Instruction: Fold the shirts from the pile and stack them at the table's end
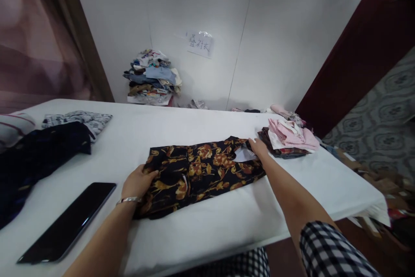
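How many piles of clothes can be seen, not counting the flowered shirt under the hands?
3: a dark heap at the table's left, a pink-topped stack at its right, a pile by the wall. Others may be hidden.
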A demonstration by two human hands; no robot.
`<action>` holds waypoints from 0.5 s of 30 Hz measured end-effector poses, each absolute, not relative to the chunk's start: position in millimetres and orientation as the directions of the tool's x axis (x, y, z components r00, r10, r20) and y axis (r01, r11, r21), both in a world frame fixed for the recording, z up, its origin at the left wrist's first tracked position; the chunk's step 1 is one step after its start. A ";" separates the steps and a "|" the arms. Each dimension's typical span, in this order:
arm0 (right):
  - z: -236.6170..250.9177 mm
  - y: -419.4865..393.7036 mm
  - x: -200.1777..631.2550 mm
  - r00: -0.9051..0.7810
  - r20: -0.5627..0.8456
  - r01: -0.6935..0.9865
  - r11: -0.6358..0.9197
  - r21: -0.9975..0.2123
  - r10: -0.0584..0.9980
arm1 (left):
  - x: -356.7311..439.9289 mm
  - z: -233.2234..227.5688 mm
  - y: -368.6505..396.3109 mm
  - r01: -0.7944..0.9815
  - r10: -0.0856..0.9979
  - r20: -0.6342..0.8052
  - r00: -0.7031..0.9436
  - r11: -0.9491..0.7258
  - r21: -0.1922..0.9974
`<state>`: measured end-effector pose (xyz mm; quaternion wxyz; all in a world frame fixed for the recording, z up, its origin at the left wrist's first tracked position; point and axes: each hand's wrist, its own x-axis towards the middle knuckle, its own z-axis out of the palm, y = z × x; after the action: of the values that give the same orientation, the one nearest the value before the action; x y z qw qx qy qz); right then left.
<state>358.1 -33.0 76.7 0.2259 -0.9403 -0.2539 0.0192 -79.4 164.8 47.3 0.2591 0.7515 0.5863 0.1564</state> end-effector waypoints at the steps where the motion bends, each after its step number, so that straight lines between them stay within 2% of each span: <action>1: 75.5 -28.6 360.1 0.881 0.051 0.447 -0.791 -0.418 0.471 | -79.3 47.6 164.6 0.798 0.961 -0.071 0.267 -0.179 0.575; 6: 63.5 -12.2 361.7 0.896 -0.013 0.413 -0.843 -0.344 0.444 | -79.1 49.3 164.5 0.775 0.958 -0.082 0.276 -0.171 0.609; 11: 54.8 -18.4 363.7 0.901 0.040 0.424 -0.861 -0.282 0.431 | -78.5 48.4 165.5 0.766 0.957 -0.079 0.281 -0.173 0.620; 15: 63.6 -17.5 360.3 0.858 0.123 0.512 -0.819 -0.257 0.498 | -77.6 48.0 165.8 0.783 0.958 -0.076 0.276 -0.178 0.596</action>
<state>360.3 -17.5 63.6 0.1418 -0.9535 -0.2649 -0.0249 -77.6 165.8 48.0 0.2730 0.7506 0.5799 0.1604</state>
